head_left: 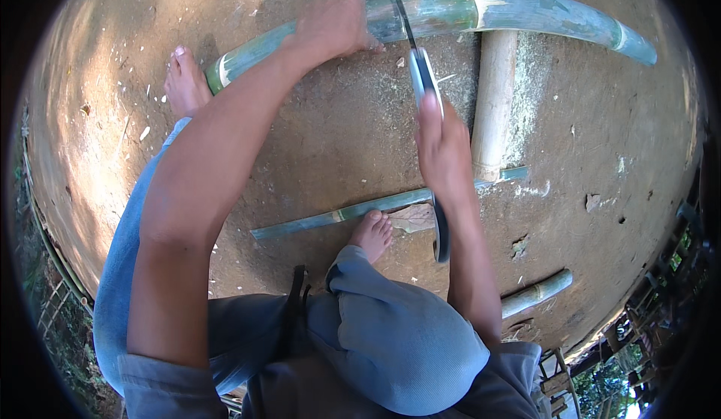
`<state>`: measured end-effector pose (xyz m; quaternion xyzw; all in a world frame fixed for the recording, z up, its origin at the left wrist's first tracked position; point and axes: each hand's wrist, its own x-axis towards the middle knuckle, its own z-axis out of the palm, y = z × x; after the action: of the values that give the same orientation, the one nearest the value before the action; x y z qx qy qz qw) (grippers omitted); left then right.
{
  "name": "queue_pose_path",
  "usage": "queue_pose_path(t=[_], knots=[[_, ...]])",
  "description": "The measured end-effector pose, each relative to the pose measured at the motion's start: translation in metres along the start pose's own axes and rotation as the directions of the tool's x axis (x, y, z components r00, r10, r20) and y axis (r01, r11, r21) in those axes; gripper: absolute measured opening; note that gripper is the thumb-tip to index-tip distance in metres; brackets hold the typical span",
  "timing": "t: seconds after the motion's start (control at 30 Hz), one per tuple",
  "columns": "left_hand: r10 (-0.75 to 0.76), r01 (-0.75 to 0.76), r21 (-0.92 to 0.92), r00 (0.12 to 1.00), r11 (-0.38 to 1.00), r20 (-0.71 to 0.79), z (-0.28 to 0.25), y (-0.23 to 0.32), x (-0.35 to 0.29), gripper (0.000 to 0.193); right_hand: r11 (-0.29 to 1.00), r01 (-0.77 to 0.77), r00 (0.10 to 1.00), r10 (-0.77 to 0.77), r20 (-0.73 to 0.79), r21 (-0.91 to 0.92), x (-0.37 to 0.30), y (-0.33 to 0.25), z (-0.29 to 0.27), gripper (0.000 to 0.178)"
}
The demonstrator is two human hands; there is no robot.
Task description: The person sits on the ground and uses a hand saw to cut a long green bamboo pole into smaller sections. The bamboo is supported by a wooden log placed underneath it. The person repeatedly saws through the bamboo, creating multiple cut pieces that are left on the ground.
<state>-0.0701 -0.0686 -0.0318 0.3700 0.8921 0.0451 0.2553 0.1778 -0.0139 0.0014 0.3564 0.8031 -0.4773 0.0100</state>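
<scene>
A thick green bamboo pole [544,15] lies crosswise at the far side. My left hand [336,25] is closed over it left of the middle, pressing it from above; part of its grip is hidden. My right hand [441,143] is wrapped around the handle of a hand saw [441,242], slightly blurred. The saw's thin dark blade crosses the pole just right of my left hand, left of a pale node ring. Whether it has bitten into the bamboo, I cannot tell.
A paler bamboo length [496,103] runs under the pole. Nearer lie a narrow bamboo strip [315,222], a dry leaf [413,218] and a short bamboo piece [537,293]. One bare foot [186,85] is by the pole's left end, the other [372,233] beside the strip on the dirt ground.
</scene>
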Motion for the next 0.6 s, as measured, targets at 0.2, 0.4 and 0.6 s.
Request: queue_pose_path(t=[0.2,0.4,0.6], knots=[[-0.021,0.020,-0.011,0.998,1.000,-0.060,0.005,0.006,-0.007,0.071,0.998,-0.056,0.998,0.055,0.017,0.040,-0.056,0.021,-0.006,0.055],[0.001,-0.001,0.001,1.000,1.000,0.025,-0.005,-0.009,0.005,0.077,0.999,-0.025,1.000,0.025,0.008,0.035,-0.012,0.000,0.000,0.054],[0.066,-0.058,0.050,0.983,0.997,-0.170,0.006,-0.007,0.001,0.080,0.999,-0.014,0.997,0.017,-0.071,0.048,-0.058,0.036,0.007,0.056]])
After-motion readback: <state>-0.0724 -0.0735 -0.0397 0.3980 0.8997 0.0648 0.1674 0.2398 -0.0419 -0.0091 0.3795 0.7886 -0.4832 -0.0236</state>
